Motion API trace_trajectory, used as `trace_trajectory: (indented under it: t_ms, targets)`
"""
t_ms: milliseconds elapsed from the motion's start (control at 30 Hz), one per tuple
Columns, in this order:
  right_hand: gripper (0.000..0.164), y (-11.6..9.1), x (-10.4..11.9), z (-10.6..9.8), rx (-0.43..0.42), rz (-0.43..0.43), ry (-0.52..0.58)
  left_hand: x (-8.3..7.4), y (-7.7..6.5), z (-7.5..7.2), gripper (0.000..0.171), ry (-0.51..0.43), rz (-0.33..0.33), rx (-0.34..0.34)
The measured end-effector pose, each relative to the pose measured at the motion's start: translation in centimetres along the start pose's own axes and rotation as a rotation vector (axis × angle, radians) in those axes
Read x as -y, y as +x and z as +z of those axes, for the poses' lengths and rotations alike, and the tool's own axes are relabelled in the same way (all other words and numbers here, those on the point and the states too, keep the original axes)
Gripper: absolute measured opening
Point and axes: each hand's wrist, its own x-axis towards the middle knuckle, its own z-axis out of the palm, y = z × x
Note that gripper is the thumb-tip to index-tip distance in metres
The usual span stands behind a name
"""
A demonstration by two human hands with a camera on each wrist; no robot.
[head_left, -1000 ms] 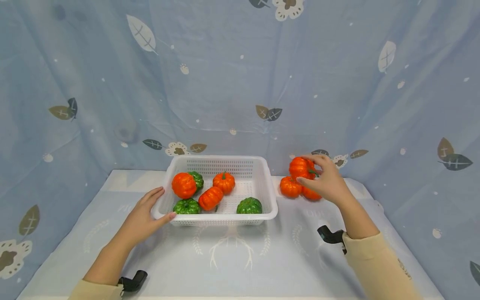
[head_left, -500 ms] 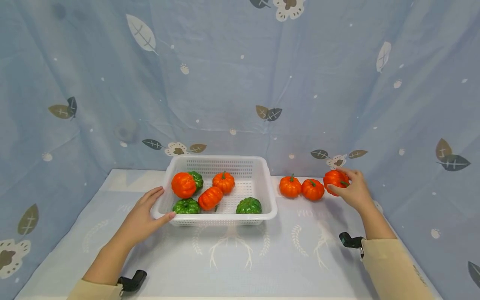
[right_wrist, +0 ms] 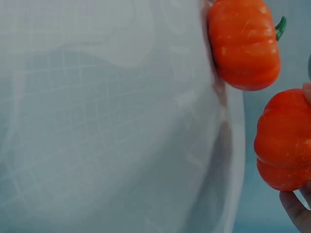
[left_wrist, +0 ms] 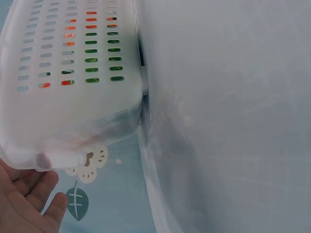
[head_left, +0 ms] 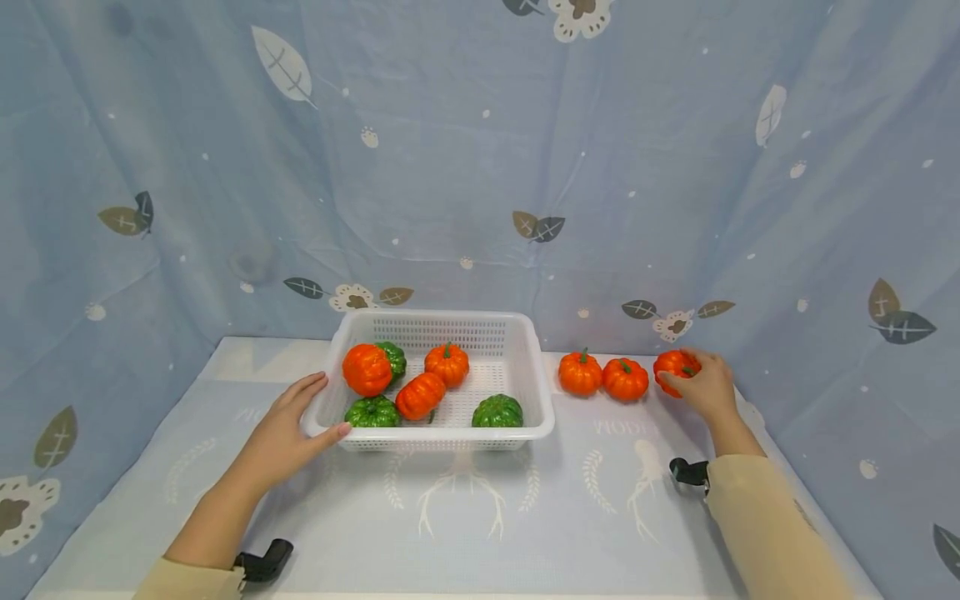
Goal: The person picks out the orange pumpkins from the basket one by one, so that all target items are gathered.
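My right hand (head_left: 708, 390) holds an orange mini pumpkin (head_left: 672, 372) with a green stem at the right end of a row, its fingers and thumb on opposite sides. In the right wrist view that pumpkin (right_wrist: 285, 141) has fingertips (right_wrist: 293, 206) against it. Two more orange pumpkins, one (head_left: 580, 373) nearer the basket and one (head_left: 626, 380) in the middle, stand on the table to its left. My left hand (head_left: 281, 437) touches the left front corner of a white plastic basket (head_left: 442, 434), fingers extended along its side and thumb at the front rim.
Inside the basket lie orange pumpkins, including one (head_left: 447, 365) at the back, and green ones, including one (head_left: 498, 412) at the front right. A blue leaf-patterned curtain (head_left: 480, 167) hangs behind the pale table (head_left: 465, 533). Black wrist cameras (head_left: 266, 561) are worn on both wrists.
My right hand has carried its pumpkin rightward from above the other two and lowered it to the row's right end. The left hand and basket have stayed put.
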Motion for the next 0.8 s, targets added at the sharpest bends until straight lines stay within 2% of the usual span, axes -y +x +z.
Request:
trace_trajectory:
  t_ms: [267,500,800]
  targets:
    - [0.070,0.9,-0.9,0.6,0.033,0.041,-0.006,0.0,0.0,-0.1,0.093,-0.002,0.000,0.002]
    - [0.072,1.3,-1.8,1.2,0.066,0.097,-0.002,0.1,0.0,0.1,0.092,-0.004,0.005,-0.006]
    - [0.075,1.8,-2.1,1.7,0.120,0.064,-0.025,0.1,-0.1,0.1,0.092,0.002,0.004,-0.007]
